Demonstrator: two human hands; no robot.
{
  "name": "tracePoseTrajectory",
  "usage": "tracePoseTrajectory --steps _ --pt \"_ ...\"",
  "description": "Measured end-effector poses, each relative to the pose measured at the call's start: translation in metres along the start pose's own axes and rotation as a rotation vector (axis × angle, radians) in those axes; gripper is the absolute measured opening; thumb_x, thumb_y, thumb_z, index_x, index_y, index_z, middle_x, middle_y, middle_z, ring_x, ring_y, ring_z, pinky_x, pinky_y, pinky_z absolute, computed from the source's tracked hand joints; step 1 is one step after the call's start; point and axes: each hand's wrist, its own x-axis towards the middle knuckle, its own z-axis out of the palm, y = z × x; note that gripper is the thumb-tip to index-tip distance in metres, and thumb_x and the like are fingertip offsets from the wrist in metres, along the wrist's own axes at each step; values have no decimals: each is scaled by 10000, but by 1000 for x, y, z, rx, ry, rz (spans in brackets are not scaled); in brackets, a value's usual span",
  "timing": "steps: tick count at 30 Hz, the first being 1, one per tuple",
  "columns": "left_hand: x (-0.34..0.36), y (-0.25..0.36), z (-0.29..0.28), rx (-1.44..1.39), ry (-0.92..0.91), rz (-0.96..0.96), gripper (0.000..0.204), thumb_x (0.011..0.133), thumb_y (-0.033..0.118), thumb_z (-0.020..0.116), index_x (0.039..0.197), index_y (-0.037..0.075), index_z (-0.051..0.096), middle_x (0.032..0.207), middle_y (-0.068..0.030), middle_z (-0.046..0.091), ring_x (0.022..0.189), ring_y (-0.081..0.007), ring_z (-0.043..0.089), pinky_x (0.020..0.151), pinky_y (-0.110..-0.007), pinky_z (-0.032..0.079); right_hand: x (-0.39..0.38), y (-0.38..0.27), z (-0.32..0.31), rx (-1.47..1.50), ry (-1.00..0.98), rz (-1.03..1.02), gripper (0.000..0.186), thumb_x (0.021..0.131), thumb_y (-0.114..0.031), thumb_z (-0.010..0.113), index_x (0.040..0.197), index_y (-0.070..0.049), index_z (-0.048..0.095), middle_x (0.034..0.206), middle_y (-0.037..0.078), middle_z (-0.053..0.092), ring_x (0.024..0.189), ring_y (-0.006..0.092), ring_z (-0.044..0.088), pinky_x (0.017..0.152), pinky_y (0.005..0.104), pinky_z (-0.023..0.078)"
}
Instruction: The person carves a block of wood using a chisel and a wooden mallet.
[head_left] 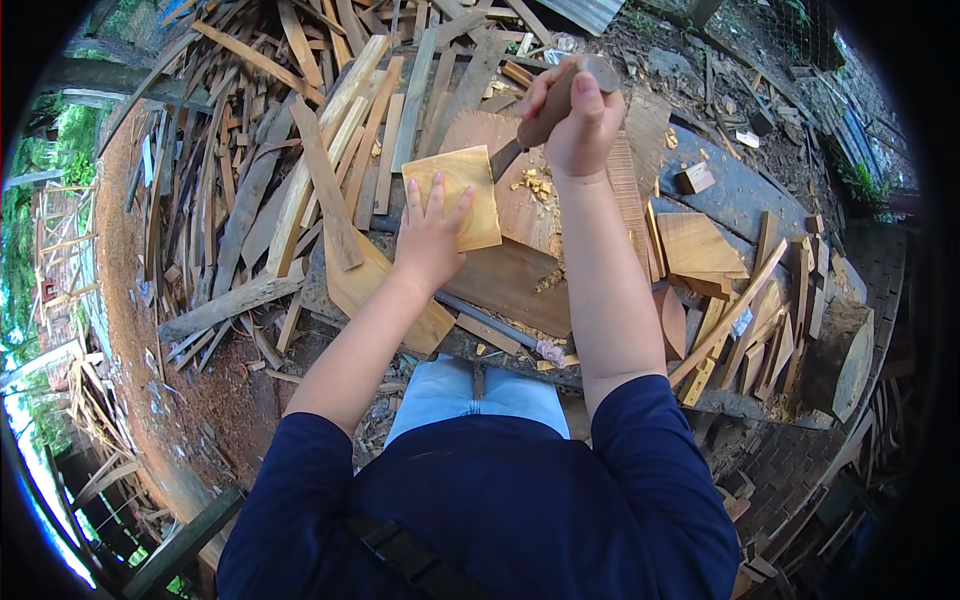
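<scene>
My left hand [431, 238] lies on a pale yellow, squarish wooden block [455, 170], its fingers spread over the face. Its thumb is not clearly visible. Farther right, my right hand [583, 130] is closed around the thick wooden handle of a chisel [546, 118]. The chisel's dark metal blade slants down to the left and meets the block's right edge. Beneath them is a broad reddish-brown board [520, 285]. Yellow wood chips [537, 186] are scattered on it just right of the block.
Long planks and offcuts [225, 190] are heaped to the left and far side. A curved flat board [385, 305] lies near my left forearm. On the right are cut wood pieces [700, 250], leaning sticks [735, 310], a small block [695, 178] and a log end [838, 358].
</scene>
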Motion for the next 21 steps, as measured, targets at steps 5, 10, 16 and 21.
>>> tracePoseTrajectory --steps 5,10,16,21 --pt "-1 -2 4 -14 35 23 869 673 191 710 1403 272 247 1464 -194 147 1327 -463 132 1041 -488 265 4 -1 1 9 46 27 447 775 -464 573 851 -30 499 597 108 522 496 194 525 459 302 431" --pt "-2 -4 6 -7 43 23 868 664 178 716 1399 271 264 1462 -196 153 1334 -434 150 1035 -478 276 3 -4 7 -18 28 47 448 771 -467 574 850 -33 498 593 107 519 498 197 523 469 306 430" --pt "-1 -5 -2 -94 -6 56 898 643 126 718 1406 217 254 1455 -210 167 1341 -436 120 1046 -461 275 2 -2 4 -17 35 39 452 770 -473 574 841 -34 494 594 109 521 501 193 523 477 303 431" --pt "8 -46 49 -915 425 -297 613 780 192 650 1300 35 365 1360 -228 304 1200 -409 377 963 -438 360 -2 -1 13 -53 -9 -4 474 761 -492 582 832 -31 492 593 105 512 499 197 522 469 306 428"
